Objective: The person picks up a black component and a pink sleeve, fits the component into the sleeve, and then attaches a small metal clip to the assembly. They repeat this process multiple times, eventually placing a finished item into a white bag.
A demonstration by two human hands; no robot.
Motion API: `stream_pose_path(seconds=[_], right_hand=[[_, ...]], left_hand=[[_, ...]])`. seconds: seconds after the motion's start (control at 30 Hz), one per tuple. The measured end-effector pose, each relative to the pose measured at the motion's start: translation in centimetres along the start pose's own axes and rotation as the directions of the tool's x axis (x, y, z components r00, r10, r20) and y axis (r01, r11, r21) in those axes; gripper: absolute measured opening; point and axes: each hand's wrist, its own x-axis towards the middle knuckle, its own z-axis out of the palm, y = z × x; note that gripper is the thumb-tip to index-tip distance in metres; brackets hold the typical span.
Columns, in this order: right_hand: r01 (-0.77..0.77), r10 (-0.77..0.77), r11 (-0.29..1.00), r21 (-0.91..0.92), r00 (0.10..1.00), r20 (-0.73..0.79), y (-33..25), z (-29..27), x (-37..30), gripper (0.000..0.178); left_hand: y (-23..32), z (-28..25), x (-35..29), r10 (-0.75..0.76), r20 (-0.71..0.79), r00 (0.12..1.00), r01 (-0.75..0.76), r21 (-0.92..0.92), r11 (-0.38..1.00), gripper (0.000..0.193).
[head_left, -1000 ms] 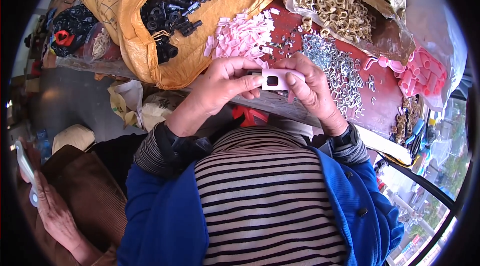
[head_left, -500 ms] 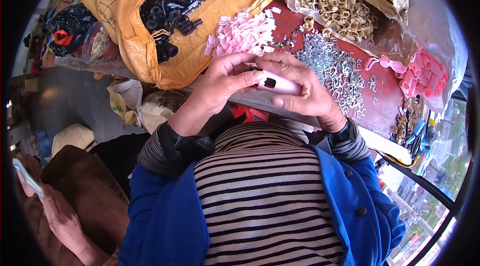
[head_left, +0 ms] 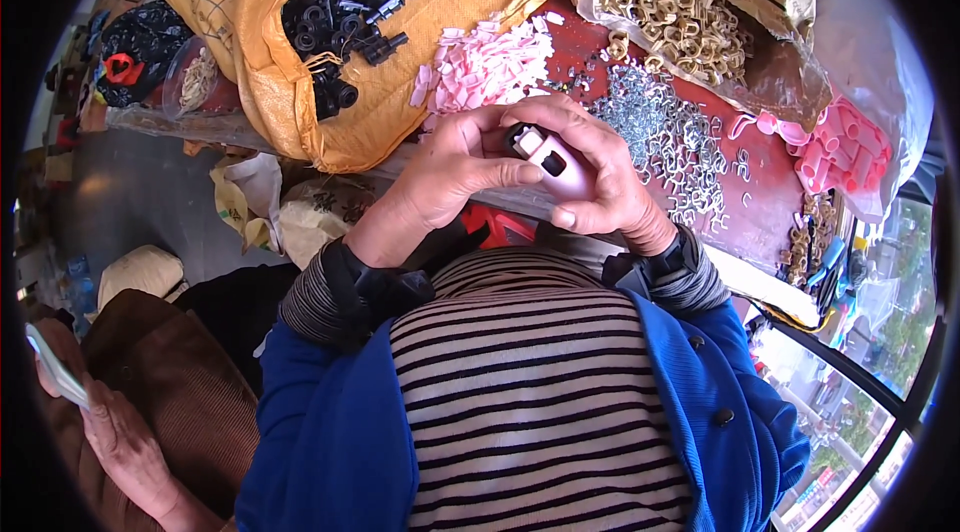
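Note:
Between my hands, over the table's near edge, is a pink plastic housing (head_left: 572,178) with a rectangular dark opening in its side. A black part with a pale pink tab shows at its upper left end. My right hand (head_left: 615,167) is closed around the pink body, thumb below and fingers over the top. My left hand (head_left: 440,177) grips the black end, its thumb lying along the side near the opening; its other fingers are partly hidden behind. Just beyond the hands lies a heap of small flat pink pieces (head_left: 490,62).
An orange woven sack (head_left: 255,22) of black plastic parts (head_left: 345,22) lies far left. Metal U-shaped clips (head_left: 690,152) spread at right, below a bag of brass-coloured clips (head_left: 675,17). Pink tubes (head_left: 845,147) fill a clear bag. At lower left a person's hand (head_left: 130,452) holds a phone (head_left: 58,367).
The pink housing has turned so its left end tips up and toward me, bringing the black end and pale tab into view. My left thumb has shifted slightly right.

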Motion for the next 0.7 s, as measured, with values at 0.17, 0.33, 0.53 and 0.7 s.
stream_pose_path(seconds=[0.17,0.33,0.53,0.7], right_hand=[[0.038,-0.042,0.995,-0.087,0.998,-0.043,-0.09,0.31,0.43,0.076],[0.036,-0.04,0.997,-0.068,0.997,-0.06,0.17,-0.14,0.56,0.074],[0.025,-0.028,0.999,-0.036,0.995,-0.097,0.3,-0.2,0.48,0.072],[-0.041,0.052,0.997,0.069,0.986,-0.159,0.6,0.43,0.64,0.085]], left_hand=[[-0.4,0.11,0.15,0.021,-0.042,0.999,-0.024,-0.066,0.998,0.045],[-0.49,0.14,0.49,0.004,-0.065,0.998,-0.01,-0.098,0.995,0.045],[-0.76,0.57,0.68,0.018,-0.11,0.994,-0.036,-0.16,0.986,0.043],[-0.98,0.33,0.99,0.036,-0.137,0.99,-0.063,-0.196,0.979,0.042]])
